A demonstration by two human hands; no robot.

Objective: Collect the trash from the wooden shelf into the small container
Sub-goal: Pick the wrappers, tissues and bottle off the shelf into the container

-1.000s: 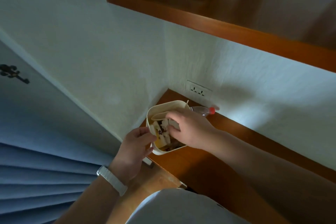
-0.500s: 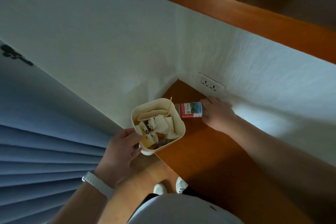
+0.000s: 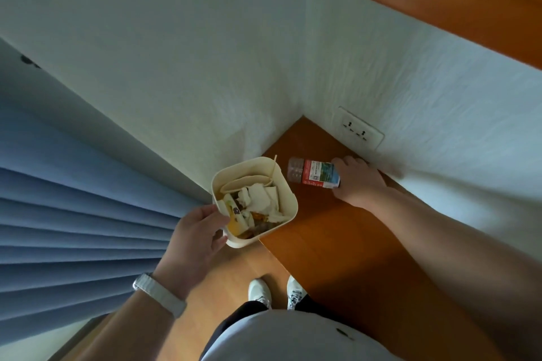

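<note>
At the far left a pleated blue curtain (image 3: 73, 228) is seen. Just right of it, the left hand (image 3: 199, 231), with a white wristband (image 3: 159, 293) on its wrist, is clamped on the near-left corner of the small container (image 3: 249, 165). The thumb is laid over the rim and the fingers are curled against the outer wall. The container is held at the left end of the wooden shelf (image 3: 337, 237), with its near part hanging past the shelf edge over the floor (image 3: 223, 287). Whether its base rests on the wood cannot be told.

The container is cream, square with rounded corners, and open at the top. It is largely filled with crumpled white paper (image 3: 261, 198), and a thin stick (image 3: 273, 165) is propped against its far-right corner.

Just to its right, a bottle (image 3: 313, 173) is lying on its side, its clear base turned toward the container and kept apart from it by a narrow gap. A red and blue-green label is wrapped round it. Its other end is enclosed by the curled fingers of the right hand (image 3: 356, 182). Whether the bottle is lifted or resting cannot be told.

The shelf is bounded by white walls at its far corner. A wall socket (image 3: 359, 132) is set just beyond the right hand, and an upper shelf (image 3: 440, 6) is fixed overhead. Bare wood is left open toward the right.
</note>
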